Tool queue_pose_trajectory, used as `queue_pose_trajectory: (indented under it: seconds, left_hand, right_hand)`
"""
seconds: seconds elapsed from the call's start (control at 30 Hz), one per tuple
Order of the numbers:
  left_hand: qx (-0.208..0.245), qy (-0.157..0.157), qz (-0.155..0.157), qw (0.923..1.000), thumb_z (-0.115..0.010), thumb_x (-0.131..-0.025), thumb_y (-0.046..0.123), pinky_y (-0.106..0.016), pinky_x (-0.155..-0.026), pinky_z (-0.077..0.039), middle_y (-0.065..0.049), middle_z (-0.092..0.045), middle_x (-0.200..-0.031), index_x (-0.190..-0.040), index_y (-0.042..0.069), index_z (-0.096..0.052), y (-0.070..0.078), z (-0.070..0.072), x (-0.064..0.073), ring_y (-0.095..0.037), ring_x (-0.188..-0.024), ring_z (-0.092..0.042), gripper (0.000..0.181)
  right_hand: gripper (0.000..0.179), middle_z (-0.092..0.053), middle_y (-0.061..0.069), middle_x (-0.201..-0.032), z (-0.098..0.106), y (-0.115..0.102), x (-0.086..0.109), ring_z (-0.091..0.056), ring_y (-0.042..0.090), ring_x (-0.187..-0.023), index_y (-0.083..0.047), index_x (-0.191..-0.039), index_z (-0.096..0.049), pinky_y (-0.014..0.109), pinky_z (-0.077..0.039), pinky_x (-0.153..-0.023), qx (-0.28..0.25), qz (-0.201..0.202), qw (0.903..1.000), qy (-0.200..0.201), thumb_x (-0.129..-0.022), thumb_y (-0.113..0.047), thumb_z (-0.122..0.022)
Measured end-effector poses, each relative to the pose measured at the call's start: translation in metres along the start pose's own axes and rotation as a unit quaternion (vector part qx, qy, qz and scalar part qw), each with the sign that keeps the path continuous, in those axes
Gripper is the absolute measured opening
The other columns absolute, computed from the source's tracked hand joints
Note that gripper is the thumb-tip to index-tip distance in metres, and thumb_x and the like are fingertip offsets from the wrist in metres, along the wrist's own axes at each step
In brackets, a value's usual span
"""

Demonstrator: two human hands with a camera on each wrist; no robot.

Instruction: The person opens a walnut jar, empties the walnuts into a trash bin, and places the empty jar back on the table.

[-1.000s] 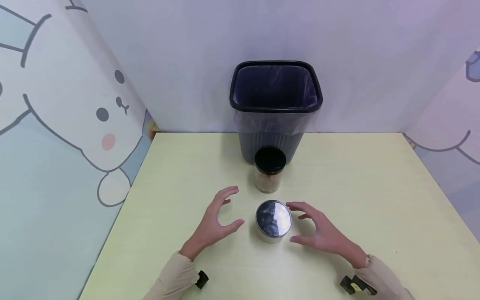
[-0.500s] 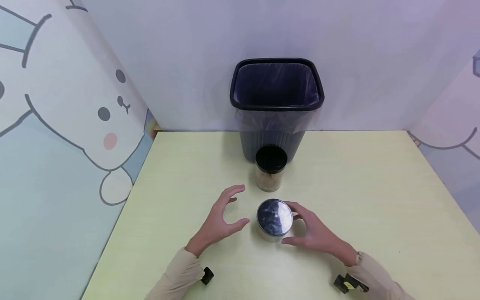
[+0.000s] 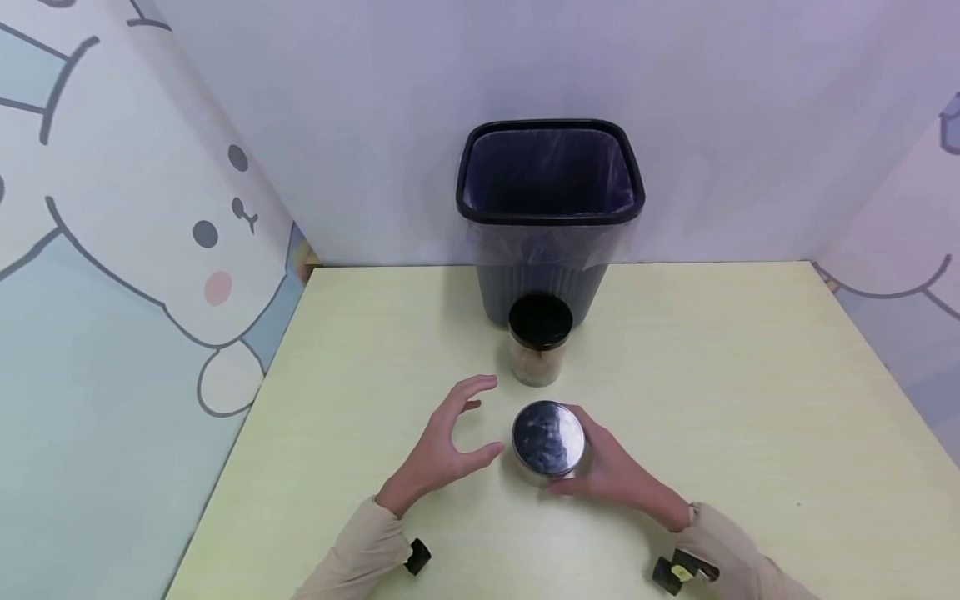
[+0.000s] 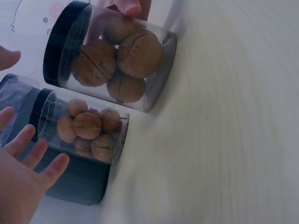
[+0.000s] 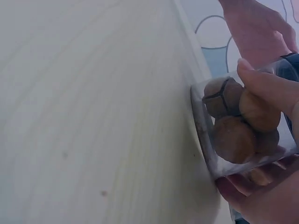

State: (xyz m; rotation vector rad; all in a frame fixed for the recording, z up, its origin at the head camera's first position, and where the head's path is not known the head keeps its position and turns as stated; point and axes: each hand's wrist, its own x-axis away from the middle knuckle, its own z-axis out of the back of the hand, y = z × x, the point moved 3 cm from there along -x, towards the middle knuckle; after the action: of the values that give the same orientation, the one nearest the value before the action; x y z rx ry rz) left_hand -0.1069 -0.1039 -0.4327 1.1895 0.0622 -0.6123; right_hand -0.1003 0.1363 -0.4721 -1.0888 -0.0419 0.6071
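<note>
A clear jar of walnuts with a shiny dark lid (image 3: pixel 548 437) stands upright on the table in the head view. My right hand (image 3: pixel 609 468) grips it from the right, thumb on the near side and fingers around the far side. The right wrist view has the thumb (image 5: pixel 268 88) against the clear wall over the walnuts (image 5: pixel 233 140). On the jar's left, my left hand (image 3: pixel 441 452) is held apart from it, fingers spread and thumb out, holding nothing. Behind is a second walnut jar (image 3: pixel 537 365) with a black lid; its walnuts (image 4: pixel 87 126) show in the left wrist view.
A dark waste bin (image 3: pixel 540 267) lined with a clear bag stands at the table's back, right behind the second jar. The pale yellow table (image 3: pixel 720 367) meets a white back wall (image 3: pixel 360 150). Cartoon-printed walls flank both sides.
My right hand has moved left and its fingers and thumb have come around the near jar. The left hand has shifted slightly right toward it. Both jars stay in place.
</note>
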Motion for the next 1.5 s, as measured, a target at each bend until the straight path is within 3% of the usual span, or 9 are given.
queue_pose_trajectory:
  seconds: [0.13, 0.23, 0.37, 0.47, 0.67, 0.9, 1.17, 1.5]
  left_hand:
    - [0.003, 0.000, -0.005, 1.0000, -0.077, -0.075, 0.009, -0.047, -0.097, -0.042, -0.007, -0.043, -0.140, -0.138, 0.006, -0.042, 0.008, -0.001, -0.002, -0.020, -0.129, -0.041, 0.072]
    - [0.007, -0.002, -0.010, 0.9999, -0.077, -0.075, 0.005, -0.050, -0.095, -0.042, -0.010, -0.044, -0.138, -0.135, 0.000, -0.043, 0.024, 0.001, -0.004, -0.022, -0.127, -0.042, 0.070]
    - [0.013, -0.005, -0.005, 0.9999, -0.076, -0.074, 0.002, -0.052, -0.094, -0.042, -0.012, -0.045, -0.136, -0.134, -0.001, -0.044, 0.043, 0.004, -0.007, -0.023, -0.126, -0.043, 0.068]
    - [0.018, -0.004, -0.003, 0.9998, -0.076, -0.074, 0.001, -0.052, -0.094, -0.043, -0.013, -0.045, -0.136, -0.134, 0.001, -0.044, 0.049, 0.004, -0.007, -0.023, -0.125, -0.044, 0.068]
    - [0.029, -0.005, -0.023, 0.9993, -0.077, -0.074, 0.004, -0.045, -0.095, -0.044, -0.010, -0.044, -0.137, -0.136, 0.004, -0.043, 0.049, 0.000, -0.005, -0.023, -0.126, -0.043, 0.070]
    - [0.023, -0.010, -0.042, 0.9988, -0.076, -0.079, 0.025, -0.039, -0.097, -0.042, -0.001, -0.042, -0.141, -0.139, 0.014, -0.041, 0.042, -0.008, -0.003, -0.020, -0.127, -0.042, 0.071]
    - [0.017, -0.017, -0.055, 0.9982, -0.075, -0.080, 0.030, -0.040, -0.098, -0.041, -0.001, -0.041, -0.141, -0.140, 0.017, -0.040, 0.056, -0.011, -0.003, -0.021, -0.129, -0.039, 0.070]
    - [0.011, -0.027, -0.067, 0.9974, -0.076, -0.079, 0.028, -0.042, -0.101, -0.037, -0.004, -0.038, -0.144, -0.138, 0.013, -0.041, 0.070, -0.011, -0.004, -0.023, -0.132, -0.035, 0.070]
  right_hand:
    - [0.093, -0.058, -0.005, -0.123, -0.002, 0.000, -0.002, -0.055, 0.013, -0.112, -0.019, -0.131, -0.047, 0.032, -0.044, -0.094, -0.014, 0.004, 0.9998, 0.015, -0.051, -0.024, -0.095]
    - [0.091, -0.059, -0.005, -0.121, -0.001, 0.000, -0.002, -0.055, 0.012, -0.111, -0.018, -0.129, -0.049, 0.030, -0.045, -0.092, -0.025, 0.008, 0.9994, 0.022, -0.051, -0.024, -0.095]
    - [0.091, -0.058, -0.004, -0.122, 0.002, -0.004, -0.002, -0.054, 0.012, -0.111, -0.018, -0.130, -0.048, 0.031, -0.046, -0.091, -0.026, 0.012, 0.9994, 0.019, -0.051, -0.021, -0.095]
    - [0.091, -0.059, -0.005, -0.121, 0.006, -0.009, -0.002, -0.055, 0.013, -0.110, -0.019, -0.130, -0.048, 0.033, -0.047, -0.090, -0.013, 0.013, 0.9997, 0.015, -0.052, -0.021, -0.095]
    - [0.092, -0.059, -0.008, -0.118, 0.014, -0.021, -0.003, -0.056, 0.011, -0.104, -0.021, -0.131, -0.048, 0.032, -0.046, -0.088, 0.025, 0.020, 0.9994, 0.012, -0.051, -0.021, -0.094]
    - [0.090, -0.059, -0.008, -0.117, 0.024, -0.038, -0.005, -0.054, 0.011, -0.101, -0.019, -0.130, -0.049, 0.029, -0.044, -0.086, 0.051, 0.047, 0.9976, 0.008, -0.051, -0.021, -0.093]
    - [0.089, -0.058, -0.011, -0.117, 0.030, -0.051, -0.008, -0.054, 0.010, -0.099, -0.022, -0.129, -0.049, 0.029, -0.045, -0.084, 0.059, 0.063, 0.9962, 0.006, -0.052, -0.028, -0.093]
    - [0.091, -0.056, -0.007, -0.119, 0.034, -0.069, -0.011, -0.053, 0.010, -0.101, -0.017, -0.130, -0.048, 0.025, -0.041, -0.085, 0.083, 0.107, 0.9907, 0.012, -0.050, -0.023, -0.091]
